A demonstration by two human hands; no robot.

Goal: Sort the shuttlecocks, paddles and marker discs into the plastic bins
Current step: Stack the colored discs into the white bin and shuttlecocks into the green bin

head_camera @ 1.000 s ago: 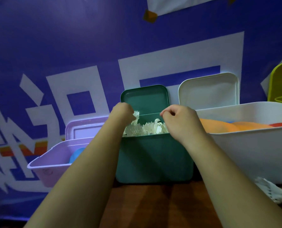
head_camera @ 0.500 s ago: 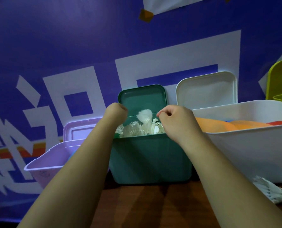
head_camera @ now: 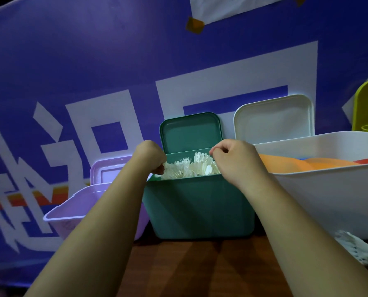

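Observation:
The green bin [head_camera: 200,206] stands in the middle, heaped with white shuttlecocks [head_camera: 185,170]. My left hand [head_camera: 149,156] curls over its left rim, fingers closed on feathers at the edge of the heap. My right hand [head_camera: 236,159] hangs over the right rim, thumb and forefinger pinched against an upright shuttlecock [head_camera: 201,158]. To the right, the white bin [head_camera: 329,189] holds orange marker discs [head_camera: 286,165]. At the left sits the lilac bin [head_camera: 71,211]; my left forearm hides its inside. No paddle shows.
Three lids lean on the blue banner wall: green [head_camera: 191,131], white [head_camera: 273,116], lilac [head_camera: 108,170]. A yellow-green bin [head_camera: 367,108] is at the far right edge. One loose shuttlecock [head_camera: 357,249] lies on the wooden table below the white bin.
The upright shuttlecock that rose between my hands half a second ago now sits lower, against my right fingers. My left hand has dropped slightly onto the heap's left edge.

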